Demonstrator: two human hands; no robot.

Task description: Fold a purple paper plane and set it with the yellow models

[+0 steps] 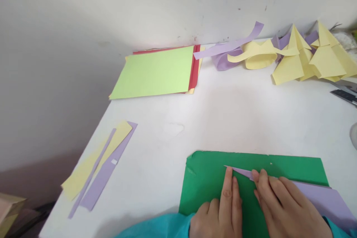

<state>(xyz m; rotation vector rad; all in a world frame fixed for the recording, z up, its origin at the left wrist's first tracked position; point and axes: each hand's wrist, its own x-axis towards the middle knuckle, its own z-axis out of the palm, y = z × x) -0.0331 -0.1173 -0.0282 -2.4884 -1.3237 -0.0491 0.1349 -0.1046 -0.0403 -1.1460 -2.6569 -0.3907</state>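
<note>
A folded sheet of purple paper (320, 197), narrowing to a sharp point at its left, lies on a green sheet (206, 178) near the table's front edge. My left hand (219, 208) has its index and middle fingers stretched out, the index fingertip pressing on the paper close to the point; its other fingers are curled. Farther right, my right hand (281, 200) has its fingers drawn together, thumb and index fingertip pinching along the paper's upper folded edge. That hand covers the middle of the purple paper.
Cut strips of yellow paper (86, 171) and purple paper (100, 186) lie on the left of the white table. A paper stack topped with light green (156, 72) rests by the wall. At back right are a yellow paper crown (259, 57), folded yellow shapes (299, 57) and a cutter (344, 96).
</note>
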